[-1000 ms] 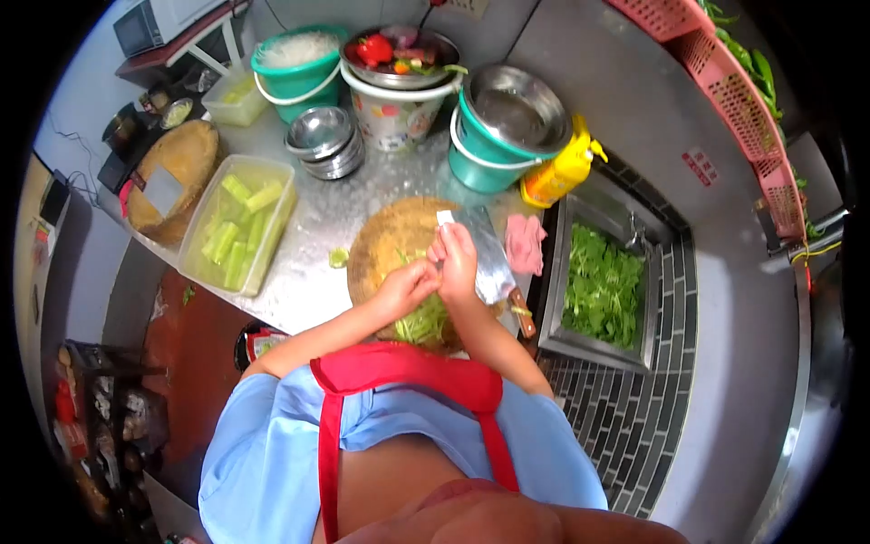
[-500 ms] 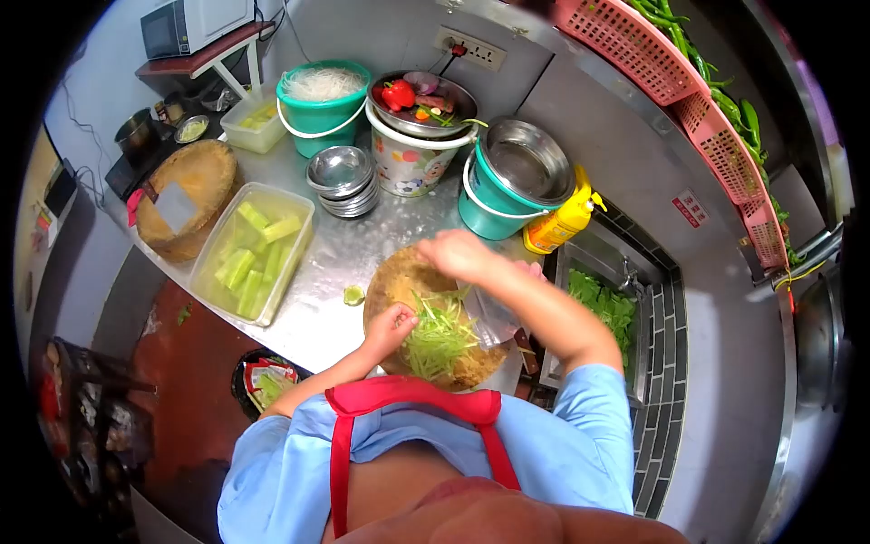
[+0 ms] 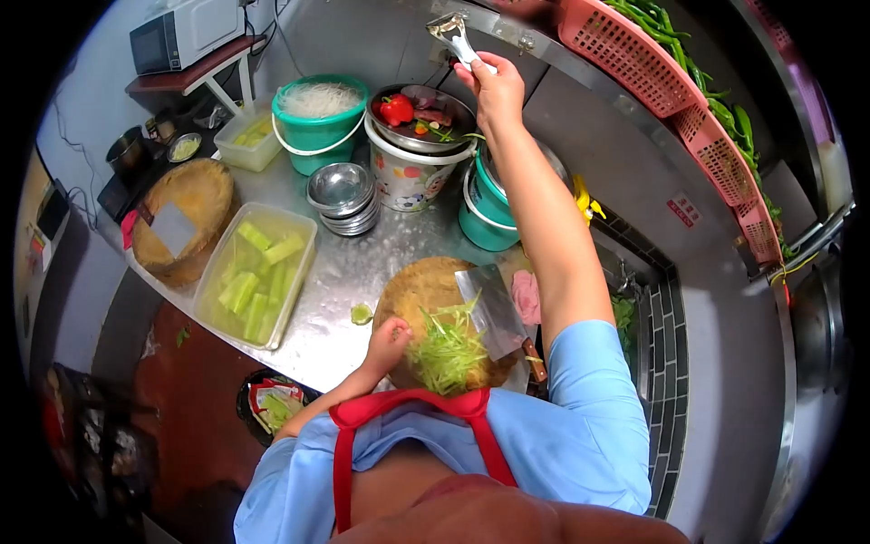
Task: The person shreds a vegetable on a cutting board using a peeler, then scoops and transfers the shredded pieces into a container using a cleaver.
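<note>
My right hand (image 3: 494,86) is raised high against the wall, closed around the white handle of a vegetable peeler (image 3: 456,38) whose metal head points up and left. At the left edge of the round wooden chopping board (image 3: 412,281) rests my left hand (image 3: 391,340), fingers curled; whether anything is in them is hidden. Beside it lies a heap of pale green shredded vegetable (image 3: 449,354). A cleaver (image 3: 492,313) lies flat on the board's right side, its wooden handle toward me. A small green end piece (image 3: 362,314) sits left of the board.
A clear tub of green vegetable chunks (image 3: 304,249) and a second chopping board (image 3: 204,186) stand left. Behind are stacked metal bowls (image 3: 341,188), a teal bucket (image 3: 317,150), a patterned bucket (image 3: 399,177) and another teal bucket (image 3: 485,231). Pink baskets (image 3: 625,54) hang upper right.
My right hand has moved from above the board up to the wall and now holds the peeler. My left hand has stayed near the shreds. The cleaver has come into fuller view.
</note>
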A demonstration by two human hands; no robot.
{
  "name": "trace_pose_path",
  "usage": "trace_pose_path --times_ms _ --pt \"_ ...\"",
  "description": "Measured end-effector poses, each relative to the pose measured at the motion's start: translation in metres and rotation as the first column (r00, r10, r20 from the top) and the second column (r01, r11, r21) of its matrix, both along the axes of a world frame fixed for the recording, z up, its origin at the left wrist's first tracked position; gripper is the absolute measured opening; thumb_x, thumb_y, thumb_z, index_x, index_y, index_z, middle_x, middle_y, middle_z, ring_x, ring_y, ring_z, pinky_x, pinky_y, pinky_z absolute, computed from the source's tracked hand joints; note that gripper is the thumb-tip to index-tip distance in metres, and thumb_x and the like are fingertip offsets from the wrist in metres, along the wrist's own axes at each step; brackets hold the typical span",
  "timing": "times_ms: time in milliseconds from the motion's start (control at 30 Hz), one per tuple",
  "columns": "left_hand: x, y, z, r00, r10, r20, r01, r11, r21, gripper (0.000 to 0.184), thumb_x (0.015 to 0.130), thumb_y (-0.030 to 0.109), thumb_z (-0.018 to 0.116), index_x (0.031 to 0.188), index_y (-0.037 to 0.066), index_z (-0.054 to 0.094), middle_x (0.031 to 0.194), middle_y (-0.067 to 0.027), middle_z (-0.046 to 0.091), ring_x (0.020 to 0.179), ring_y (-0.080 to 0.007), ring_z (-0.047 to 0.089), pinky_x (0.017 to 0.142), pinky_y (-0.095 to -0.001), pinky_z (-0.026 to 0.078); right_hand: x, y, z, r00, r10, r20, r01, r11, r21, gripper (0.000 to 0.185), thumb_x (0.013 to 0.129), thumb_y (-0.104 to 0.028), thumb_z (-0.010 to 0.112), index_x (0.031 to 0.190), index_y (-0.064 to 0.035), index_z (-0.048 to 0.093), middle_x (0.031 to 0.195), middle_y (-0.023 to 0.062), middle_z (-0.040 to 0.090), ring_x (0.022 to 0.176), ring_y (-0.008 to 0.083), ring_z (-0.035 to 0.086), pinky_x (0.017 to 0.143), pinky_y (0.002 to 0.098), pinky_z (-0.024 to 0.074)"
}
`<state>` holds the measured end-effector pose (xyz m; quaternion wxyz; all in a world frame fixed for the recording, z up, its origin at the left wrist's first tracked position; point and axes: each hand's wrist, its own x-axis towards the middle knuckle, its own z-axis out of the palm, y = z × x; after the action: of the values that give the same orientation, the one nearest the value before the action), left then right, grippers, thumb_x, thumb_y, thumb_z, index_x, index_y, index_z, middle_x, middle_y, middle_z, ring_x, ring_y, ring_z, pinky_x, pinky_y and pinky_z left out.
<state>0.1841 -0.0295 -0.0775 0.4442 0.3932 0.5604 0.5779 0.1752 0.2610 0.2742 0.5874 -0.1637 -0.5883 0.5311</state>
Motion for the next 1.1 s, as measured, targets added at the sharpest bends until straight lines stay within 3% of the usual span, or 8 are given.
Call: trace_pose_path --times_ms 267,500,567,667,733,800,933,1100 --pt "-0.005 0.000 0.001 0.999 -0.021 -0.023 0.020 0.998 -0.052 0.013 0.081 0.016 0.059 0.085 0.004 0.055 0.072 -0.0014 0.054 0.067 -0.0088 0.051 0.061 -0.0240 0.042 -0.010 0.019 -0.040 0.987 0.005 -0.160 -0.034 0.983 -0.178 0.024 0.084 0.003 0.050 0.106 0.0069 0.043 0.096 0.0159 0.051 0.078 0.0243 0.062 0.066 0.0253 0.0557" --pt "-0.001 0.001 0.006 0.937 0.056 -0.346 -0.026 0.996 0.090 0.014 0.081 0.017 0.059 0.083 0.003 0.056 0.070 -0.0108 0.056 0.065 -0.0227 0.057 0.060 -0.0310 0.045 0.052 -0.002 -0.100 0.936 0.176 0.306 -0.085 0.954 -0.287 0.042 0.080 -0.006 0.060 0.116 0.0024 0.040 0.100 0.0117 0.054 0.085 0.0207 0.059 0.073 0.0291 0.0509" --pt "-0.002 0.003 -0.013 0.907 0.071 -0.415 -0.007 0.988 0.153 0.008 0.080 0.010 0.058 0.084 0.004 0.056 0.077 -0.0132 0.057 0.070 -0.0265 0.057 0.061 -0.0321 0.045 0.109 -0.025 -0.139 0.784 0.245 0.571 -0.065 0.946 -0.317 0.033 0.080 -0.016 0.063 0.107 -0.0026 0.051 0.098 0.0053 0.057 0.083 0.0139 0.057 0.073 0.0274 0.0464" --pt "-0.009 0.002 -0.001 0.883 0.080 -0.462 -0.045 0.995 0.088 0.007 0.077 0.006 0.058 0.083 0.004 0.055 0.084 -0.0127 0.057 0.075 -0.0290 0.056 0.066 -0.0344 0.045 0.233 -0.054 -0.232 0.445 -0.036 0.895 0.023 0.999 0.029 0.035 0.079 -0.026 0.064 0.100 -0.0003 0.057 0.096 0.0097 0.061 0.082 0.0177 0.058 0.071 0.0293 0.0458" --pt "-0.017 0.009 -0.008 0.828 0.184 -0.529 -0.027 0.956 0.291 0.007 0.076 0.004 0.058 0.082 0.003 0.056 0.090 -0.0127 0.058 0.081 -0.0305 0.055 0.070 -0.0353 0.045 0.323 -0.082 -0.275 -0.077 -0.125 0.989 0.072 0.989 0.130 0.049 0.076 -0.039 0.064 0.101 0.0014 0.057 0.088 0.0119 0.063 0.082 0.0217 0.059 0.072 0.0339 0.0462" --pt "-0.020 0.014 -0.008 0.805 0.194 -0.560 -0.033 0.958 0.284 0.006 0.076 0.004 0.059 0.080 0.002 0.055 0.094 -0.0146 0.058 0.086 -0.0322 0.054 0.074 -0.0353 0.045 0.409 -0.109 -0.341 -0.085 0.015 0.996 0.302 0.953 0.011 0.059 0.073 -0.051 0.063 0.098 0.0022 0.057 0.083 0.0124 0.063 0.076 0.0244 0.060 0.069 0.0374 0.0460" --pt "-0.019 0.027 -0.009 0.714 0.185 -0.675 0.001 0.964 0.265 0.009 0.075 0.004 0.058 0.081 0.001 0.053 0.104 -0.0191 0.056 0.096 -0.0350 0.053 0.082 -0.0379 0.043 0.436 -0.157 -0.377 0.262 0.320 0.911 0.373 0.837 -0.401 0.061 0.072 -0.054 0.063 0.097 0.0011 0.055 0.077 0.0101 0.060 0.069 0.0178 0.059 0.058 0.0302 0.0448" --pt "0.009 0.022 -0.025 0.678 0.127 -0.724 0.019 0.982 0.190 0.009 0.079 0.007 0.056 0.084 0.001 0.051 0.115 -0.0228 0.051 0.106 -0.0378 0.049 0.088 -0.0384 0.040 0.412 -0.148 -0.352 0.607 0.424 0.672 0.333 0.632 -0.700 0.034 0.075 -0.023 0.070 0.095 -0.0011 0.053 0.070 0.0071 0.057 0.056 0.0150 0.058 0.047 0.0252 0.0458"
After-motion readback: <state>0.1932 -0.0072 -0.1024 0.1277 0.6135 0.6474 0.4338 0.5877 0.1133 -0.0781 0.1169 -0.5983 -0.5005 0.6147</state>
